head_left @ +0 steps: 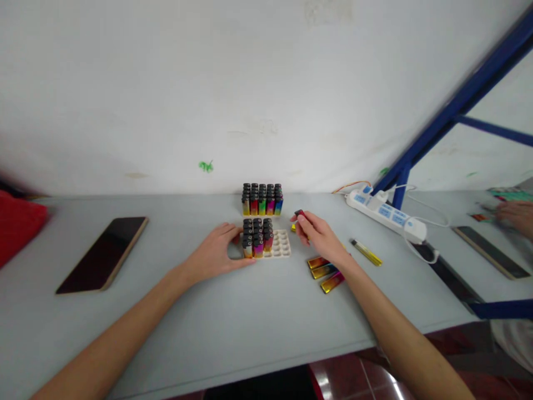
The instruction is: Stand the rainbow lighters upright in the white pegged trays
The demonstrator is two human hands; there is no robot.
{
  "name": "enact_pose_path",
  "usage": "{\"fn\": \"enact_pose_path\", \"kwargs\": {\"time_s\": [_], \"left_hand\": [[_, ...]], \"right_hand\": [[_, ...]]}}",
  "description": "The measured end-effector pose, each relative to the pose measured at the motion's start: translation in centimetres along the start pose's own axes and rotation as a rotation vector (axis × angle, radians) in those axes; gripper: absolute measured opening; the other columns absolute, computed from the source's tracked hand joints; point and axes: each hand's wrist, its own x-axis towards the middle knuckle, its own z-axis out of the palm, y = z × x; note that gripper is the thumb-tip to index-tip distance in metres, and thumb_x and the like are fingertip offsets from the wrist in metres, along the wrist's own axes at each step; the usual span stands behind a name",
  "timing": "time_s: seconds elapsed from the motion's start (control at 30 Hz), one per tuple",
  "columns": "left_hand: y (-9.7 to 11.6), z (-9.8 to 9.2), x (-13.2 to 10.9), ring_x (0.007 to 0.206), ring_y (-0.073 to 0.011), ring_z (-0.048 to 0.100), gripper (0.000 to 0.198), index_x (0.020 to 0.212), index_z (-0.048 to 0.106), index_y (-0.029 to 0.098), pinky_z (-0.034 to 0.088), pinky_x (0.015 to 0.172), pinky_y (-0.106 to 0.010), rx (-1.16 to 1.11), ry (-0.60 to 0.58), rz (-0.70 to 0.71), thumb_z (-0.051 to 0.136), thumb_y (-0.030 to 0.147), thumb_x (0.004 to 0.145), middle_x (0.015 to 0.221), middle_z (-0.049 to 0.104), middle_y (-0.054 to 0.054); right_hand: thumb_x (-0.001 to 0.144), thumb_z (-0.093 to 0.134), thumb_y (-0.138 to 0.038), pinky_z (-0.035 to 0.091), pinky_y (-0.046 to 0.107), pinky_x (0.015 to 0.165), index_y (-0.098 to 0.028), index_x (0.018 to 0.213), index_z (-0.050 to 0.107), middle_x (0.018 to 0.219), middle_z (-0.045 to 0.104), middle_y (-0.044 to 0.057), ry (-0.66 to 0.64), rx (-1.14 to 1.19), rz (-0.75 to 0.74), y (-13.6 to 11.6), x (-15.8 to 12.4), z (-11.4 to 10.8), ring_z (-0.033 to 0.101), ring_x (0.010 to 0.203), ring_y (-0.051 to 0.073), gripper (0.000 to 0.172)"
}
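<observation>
Several upright lighters (258, 240) fill the left part of a white tray (285, 254), whose round holes on the right show no lighters. My left hand (219, 250) holds the tray's left end, thumb along the front edge and fingers behind. Right of the tray, my right hand (317, 236) is closed on a lighter (299, 213) with a dark top. Behind stands a full block of colourful lighters (262, 203). Several lighters (323, 271) lie flat beneath my right wrist, and part of a yellow one (293, 228) shows beside my right fingers.
A dark phone (104, 253) lies at left, near a red object (19, 225). At right are a yellow cutter-like item (366, 252), a white power strip (385, 214) with cables and a blue metal frame (433, 125). Beyond it are another phone (491, 251) and another person's hand (516, 215).
</observation>
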Motion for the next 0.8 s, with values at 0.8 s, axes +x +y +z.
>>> {"fn": "enact_pose_path", "kwargs": {"time_s": [0.8], "left_hand": [[0.3, -0.2, 0.2, 0.099, -0.0327, 0.074, 0.049, 0.098, 0.070, 0.026, 0.059, 0.097, -0.044, -0.015, -0.026, -0.043, 0.087, 0.071, 0.087, 0.102, 0.077, -0.006]], "right_hand": [[0.091, 0.069, -0.085, 0.022, 0.033, 0.057, -0.030, 0.061, 0.041, 0.061, 0.034, -0.005, 0.192, -0.051, 0.106, -1.3, -1.1, 4.4, 0.030, 0.061, 0.014, 0.068]]}}
